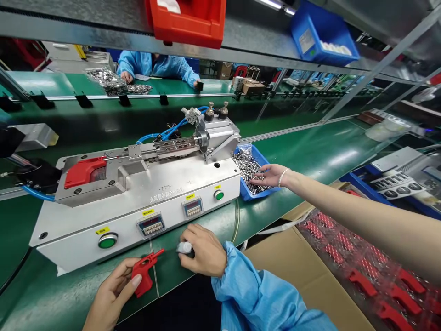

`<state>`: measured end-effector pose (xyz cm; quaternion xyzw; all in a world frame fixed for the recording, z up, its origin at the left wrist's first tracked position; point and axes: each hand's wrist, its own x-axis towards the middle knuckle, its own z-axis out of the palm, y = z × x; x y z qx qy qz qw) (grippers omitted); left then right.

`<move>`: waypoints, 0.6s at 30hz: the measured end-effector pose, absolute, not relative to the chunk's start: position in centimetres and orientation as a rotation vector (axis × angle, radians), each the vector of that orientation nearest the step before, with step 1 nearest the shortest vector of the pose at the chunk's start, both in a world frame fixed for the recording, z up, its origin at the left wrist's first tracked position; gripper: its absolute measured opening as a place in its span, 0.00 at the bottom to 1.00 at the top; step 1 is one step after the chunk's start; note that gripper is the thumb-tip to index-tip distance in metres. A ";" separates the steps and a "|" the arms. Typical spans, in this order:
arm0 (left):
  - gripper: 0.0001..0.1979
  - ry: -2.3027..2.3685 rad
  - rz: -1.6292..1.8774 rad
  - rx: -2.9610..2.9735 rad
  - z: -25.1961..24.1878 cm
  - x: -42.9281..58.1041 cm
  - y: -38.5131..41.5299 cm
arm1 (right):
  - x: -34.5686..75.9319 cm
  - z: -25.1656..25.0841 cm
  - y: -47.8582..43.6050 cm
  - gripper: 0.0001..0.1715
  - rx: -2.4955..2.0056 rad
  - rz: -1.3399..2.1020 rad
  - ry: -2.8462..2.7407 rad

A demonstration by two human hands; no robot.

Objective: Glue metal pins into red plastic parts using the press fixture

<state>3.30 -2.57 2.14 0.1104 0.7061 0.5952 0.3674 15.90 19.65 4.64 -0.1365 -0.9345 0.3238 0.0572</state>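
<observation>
My left hand (pixel 112 294) pinches a red moulded plastic part (pixel 143 276) at the bench's front edge. My right hand (pixel 203 250), in a blue sleeve, is closed on a small white-and-silver cylinder (pixel 184 248), partly hidden by my fingers, just in front of the steel pneumatic press machine (pixel 138 216). A similar red part (pixel 84 172) sits in the machine's fixture. A co-worker's bare arm (pixel 344 207) with a bracelet reaches from the right into a blue bin (pixel 262 158) of metal pins (pixel 246 168).
A green conveyor bench (pixel 310 156) runs under the machine. A cardboard box (pixel 296 276) and a tray of red parts (pixel 365 276) lie at lower right. Red (pixel 188 23) and blue (pixel 320 37) bins sit on an overhead shelf. Another person in blue (pixel 155 64) works across the line.
</observation>
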 end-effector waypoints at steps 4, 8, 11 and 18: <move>0.28 1.808 1.505 0.291 1.9 2.8 -3.0 | 15.2 5.1 19.9 0.18 -0.403 0.895 -2.972; 0.27 1.838 1.547 0.280 2.2 3.1 -3.0 | 16.3 5.6 20.6 0.28 -0.361 0.825 -3.062; 0.28 1.869 1.563 0.259 2.6 3.7 -2.8 | 18.3 7.2 22.0 0.34 -0.396 0.815 -3.058; 0.28 1.901 1.533 0.312 2.7 3.9 -2.6 | 22.9 14.0 28.8 0.11 -0.450 0.932 -2.838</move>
